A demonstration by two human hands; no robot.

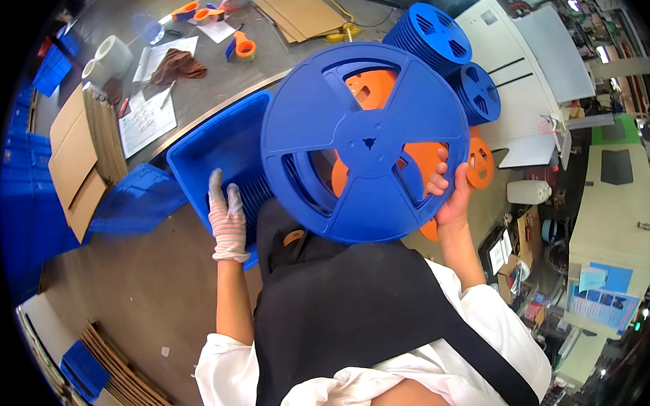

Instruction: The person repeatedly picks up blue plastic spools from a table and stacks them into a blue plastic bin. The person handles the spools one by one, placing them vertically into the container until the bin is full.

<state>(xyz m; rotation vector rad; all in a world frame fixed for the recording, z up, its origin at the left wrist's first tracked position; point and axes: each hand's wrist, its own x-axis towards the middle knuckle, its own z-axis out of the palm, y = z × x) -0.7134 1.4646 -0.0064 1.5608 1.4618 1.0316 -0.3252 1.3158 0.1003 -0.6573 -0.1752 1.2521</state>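
A large blue plastic reel [366, 142] with spoked openings is held up in front of me, its flat face toward the camera. My right hand [448, 196], bare, grips its lower right edge, fingers through an opening. An orange reel [418, 161] shows behind the blue one through the openings. My left hand [227, 217], in a white glove, rests on the rim of a blue plastic bin [219, 150] that holds several blue reels standing on edge.
Stacks of blue reels [434, 32] stand at the back right beside a white cabinet [524, 82]. The steel table [223, 76] carries tape dispensers, paper sheets, a brown cloth and tape rolls. Flattened cardboard [73, 157] and blue crates lie at the left.
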